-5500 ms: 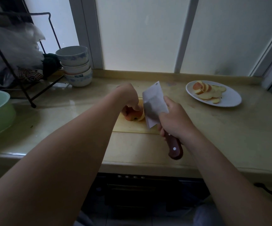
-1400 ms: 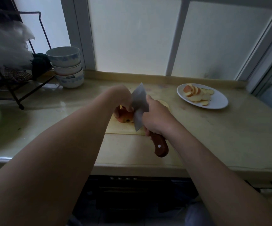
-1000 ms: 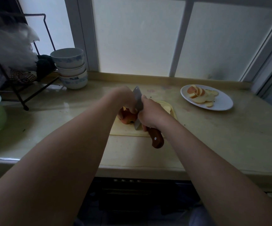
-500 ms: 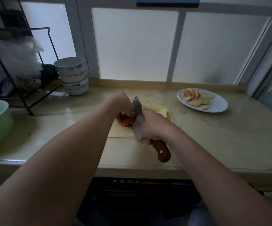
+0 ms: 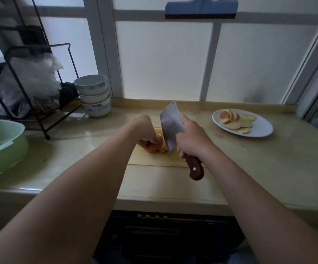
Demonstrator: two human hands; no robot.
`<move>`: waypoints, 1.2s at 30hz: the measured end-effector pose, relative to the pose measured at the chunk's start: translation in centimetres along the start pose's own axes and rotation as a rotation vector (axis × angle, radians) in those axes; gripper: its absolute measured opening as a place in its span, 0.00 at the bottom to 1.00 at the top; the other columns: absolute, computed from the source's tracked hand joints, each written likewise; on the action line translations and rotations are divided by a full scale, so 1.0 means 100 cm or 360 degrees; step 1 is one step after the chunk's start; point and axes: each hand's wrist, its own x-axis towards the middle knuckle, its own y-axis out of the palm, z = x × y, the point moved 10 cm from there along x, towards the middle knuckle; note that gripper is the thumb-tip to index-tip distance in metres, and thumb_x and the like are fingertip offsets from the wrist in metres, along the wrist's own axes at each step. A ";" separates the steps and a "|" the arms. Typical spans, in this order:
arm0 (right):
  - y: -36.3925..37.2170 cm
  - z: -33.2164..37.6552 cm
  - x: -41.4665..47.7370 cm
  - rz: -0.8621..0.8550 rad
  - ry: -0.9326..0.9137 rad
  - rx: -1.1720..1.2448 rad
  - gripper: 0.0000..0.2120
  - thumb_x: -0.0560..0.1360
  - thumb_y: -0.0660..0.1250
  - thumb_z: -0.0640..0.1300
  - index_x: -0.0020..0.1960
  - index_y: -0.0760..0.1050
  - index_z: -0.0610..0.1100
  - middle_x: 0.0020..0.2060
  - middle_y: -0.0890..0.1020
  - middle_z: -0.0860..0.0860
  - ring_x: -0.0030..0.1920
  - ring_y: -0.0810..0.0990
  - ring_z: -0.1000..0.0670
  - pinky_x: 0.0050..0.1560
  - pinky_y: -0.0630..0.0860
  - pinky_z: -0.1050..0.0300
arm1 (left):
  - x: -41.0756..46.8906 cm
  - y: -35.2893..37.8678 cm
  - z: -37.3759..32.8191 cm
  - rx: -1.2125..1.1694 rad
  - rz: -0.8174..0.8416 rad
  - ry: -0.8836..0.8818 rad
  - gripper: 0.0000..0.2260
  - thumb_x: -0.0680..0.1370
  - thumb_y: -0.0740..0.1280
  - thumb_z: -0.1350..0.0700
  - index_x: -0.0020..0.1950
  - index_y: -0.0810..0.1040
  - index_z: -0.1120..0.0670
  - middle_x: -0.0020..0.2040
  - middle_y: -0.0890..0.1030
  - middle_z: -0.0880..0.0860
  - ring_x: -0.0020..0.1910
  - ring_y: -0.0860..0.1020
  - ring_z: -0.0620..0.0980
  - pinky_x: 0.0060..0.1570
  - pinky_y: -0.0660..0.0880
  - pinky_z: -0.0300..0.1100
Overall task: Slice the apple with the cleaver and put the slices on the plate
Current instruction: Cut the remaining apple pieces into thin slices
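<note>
A red apple piece [image 5: 153, 148] lies on the yellow cutting board [image 5: 154, 161] in the middle of the counter. My left hand [image 5: 145, 129] holds it down with curled fingers. Cut slices [image 5: 163, 146] lean against its right side. My right hand [image 5: 191, 140] grips the cleaver's brown handle [image 5: 195, 168]. The steel blade [image 5: 170, 125] is raised and tilted, its lower edge next to the slices. A white plate [image 5: 261, 128] at the back right carries several apple slices [image 5: 234, 121].
Three stacked bowls [image 5: 94, 95] stand at the back left beside a black wire rack [image 5: 30, 82] holding plastic bags. A green basin [image 5: 0, 147] sits at the far left. The counter's front edge [image 5: 173, 204] runs below the board.
The cleaver blade has lifted and tilted back up from the apple since half a second ago. My left hand stays on the apple. The view has tilted upward.
</note>
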 end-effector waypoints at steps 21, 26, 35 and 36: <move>0.004 -0.012 0.000 -0.0020 0.0082 0.0162 0.44 0.75 0.54 0.31 0.85 0.48 0.57 0.38 0.84 0.41 0.25 0.79 0.50 0.26 0.77 0.59 | -0.011 0.000 -0.013 0.0599 -0.0112 0.0482 0.18 0.72 0.78 0.47 0.56 0.84 0.56 0.43 0.83 0.52 0.41 0.82 0.50 0.48 0.83 0.49; 0.005 -0.011 -0.001 -0.0012 0.0089 0.0218 0.43 0.76 0.54 0.31 0.85 0.48 0.57 0.36 0.83 0.41 0.26 0.79 0.49 0.26 0.77 0.58 | -0.010 0.001 -0.015 0.0681 -0.0159 0.0506 0.18 0.72 0.77 0.46 0.56 0.84 0.55 0.41 0.82 0.51 0.40 0.81 0.50 0.46 0.82 0.47; 0.009 -0.010 -0.005 0.0029 0.0079 0.0170 0.43 0.76 0.54 0.30 0.85 0.48 0.58 0.36 0.83 0.43 0.26 0.79 0.50 0.26 0.77 0.59 | -0.009 0.001 -0.014 0.0713 -0.0194 0.0518 0.17 0.72 0.76 0.46 0.56 0.84 0.55 0.41 0.81 0.51 0.40 0.80 0.50 0.47 0.82 0.49; 0.011 -0.010 -0.005 0.0033 0.0078 0.0169 0.43 0.76 0.54 0.31 0.85 0.49 0.58 0.36 0.83 0.43 0.25 0.79 0.51 0.26 0.76 0.59 | -0.009 0.002 -0.015 0.0719 -0.0195 0.0526 0.17 0.72 0.76 0.46 0.56 0.84 0.55 0.41 0.81 0.51 0.40 0.79 0.50 0.46 0.82 0.48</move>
